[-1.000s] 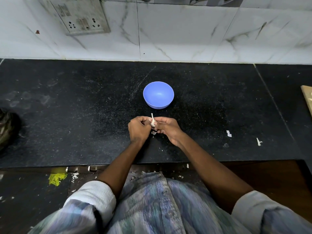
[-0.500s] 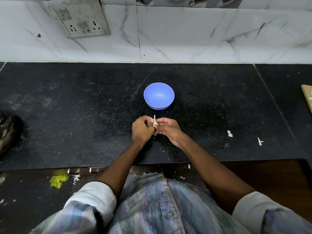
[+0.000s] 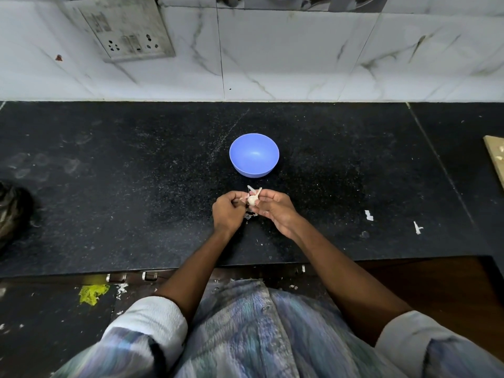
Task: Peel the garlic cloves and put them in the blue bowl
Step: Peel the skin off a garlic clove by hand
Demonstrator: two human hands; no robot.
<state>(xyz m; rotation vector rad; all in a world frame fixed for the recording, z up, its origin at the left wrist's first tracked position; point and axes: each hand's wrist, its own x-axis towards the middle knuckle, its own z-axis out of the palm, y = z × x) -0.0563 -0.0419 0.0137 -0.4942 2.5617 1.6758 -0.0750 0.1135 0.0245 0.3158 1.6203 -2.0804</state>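
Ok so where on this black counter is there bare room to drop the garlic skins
Widest bare stretch: the black stone counter left of the round blue plastic bowl, up to the dark bundle at the left edge. Also bare between bowl and white scraps. Crowded in front of the bowl, where both hands hold the garlic clove.

A black speckled stone counter runs along a white marble-tiled wall. A blue bowl stands upright on it near the middle, nothing visible inside. Bits of garlic skin lie on the stone nearer the front edge than the bowl. Two white scraps lie well to the right. A wooden board rests at the right edge, a dark crumpled bag at the left edge. Faint smudges mark the left part.
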